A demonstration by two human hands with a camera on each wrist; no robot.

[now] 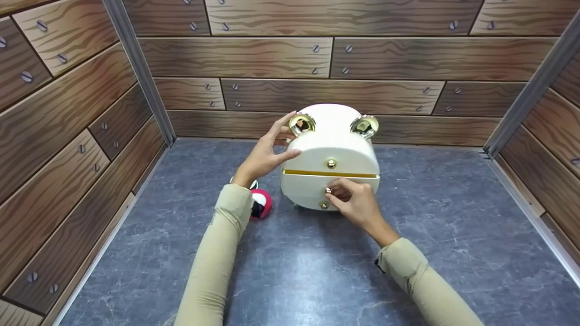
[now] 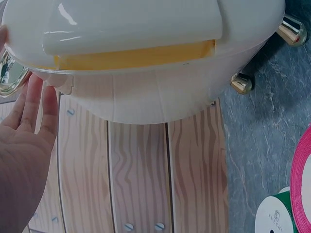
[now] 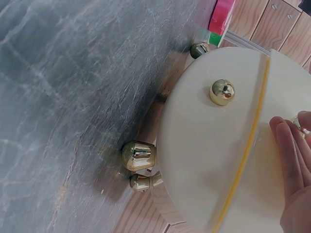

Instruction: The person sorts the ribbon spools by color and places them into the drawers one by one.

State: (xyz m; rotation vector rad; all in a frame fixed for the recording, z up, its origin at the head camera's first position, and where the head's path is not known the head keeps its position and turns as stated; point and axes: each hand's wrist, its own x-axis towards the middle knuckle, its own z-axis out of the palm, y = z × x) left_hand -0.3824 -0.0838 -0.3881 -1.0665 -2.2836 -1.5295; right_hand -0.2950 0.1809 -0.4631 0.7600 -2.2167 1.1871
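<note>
A white rounded cabinet [image 1: 335, 133] with gold ear-like pieces stands at the centre. Its front has stacked drawers with round gold knobs [image 1: 331, 163]. My right hand [image 1: 360, 206] pinches the middle knob between thumb and fingers. A yellow strip [image 1: 331, 174] shows above that drawer, and yellow interior [image 2: 136, 56] shows in the left wrist view. My left hand [image 1: 265, 156] rests against the cabinet's left side, thumb toward the front, fingers mostly straight beside the left gold ear [image 1: 302, 124]. In the right wrist view, the lower knob [image 3: 222, 92] is uncovered; my fingers partly hide the pinched one.
A pink-rimmed ribbon spool [image 1: 267, 203] sits by the left forearm. Behind it is a green spool with a white face [image 2: 274, 216]. Short gold feet [image 3: 139, 155] show under the cabinet. Wood-patterned walls [image 1: 272, 56] enclose the dark marbled floor [image 1: 181, 244].
</note>
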